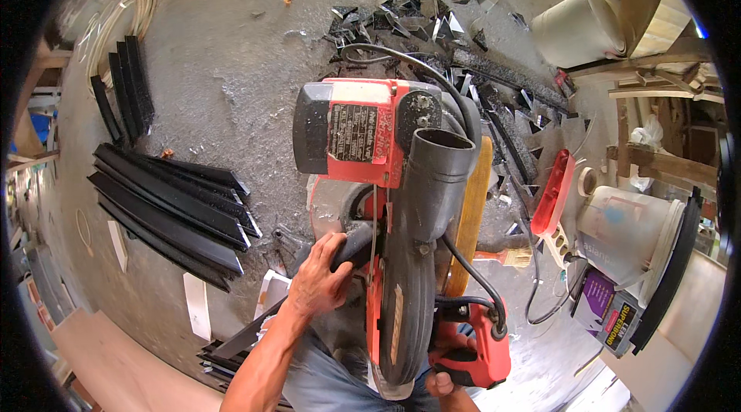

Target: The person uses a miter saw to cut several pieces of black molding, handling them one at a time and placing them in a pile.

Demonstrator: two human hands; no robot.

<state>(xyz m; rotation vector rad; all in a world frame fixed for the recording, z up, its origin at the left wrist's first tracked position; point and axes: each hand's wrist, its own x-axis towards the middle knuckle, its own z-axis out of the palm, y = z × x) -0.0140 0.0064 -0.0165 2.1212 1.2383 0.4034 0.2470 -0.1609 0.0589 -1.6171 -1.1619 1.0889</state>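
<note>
A red and black miter saw (401, 258) stands in front of me, with a motor housing (347, 134) at its far end and a wide black dust outlet on top. My right hand (444, 373) is wrapped around the red trigger handle (490, 350) at the near right; the handle hides part of its fingers. To the left of the saw head, my left hand (320, 277) is closed over a dark bar (355, 244) beside the blade guard. A black strip (251, 332) slants out below my left wrist; whether it joins that bar is hidden.
Black profile strips (170, 204) lie on the floor at left, near a coiled pale hose (139, 15). Dark offcuts (401, 15) are heaped beyond the saw. On the right are a red-handled tool (553, 192), a paintbrush (513, 258), a power cord and a whitish bucket (625, 234).
</note>
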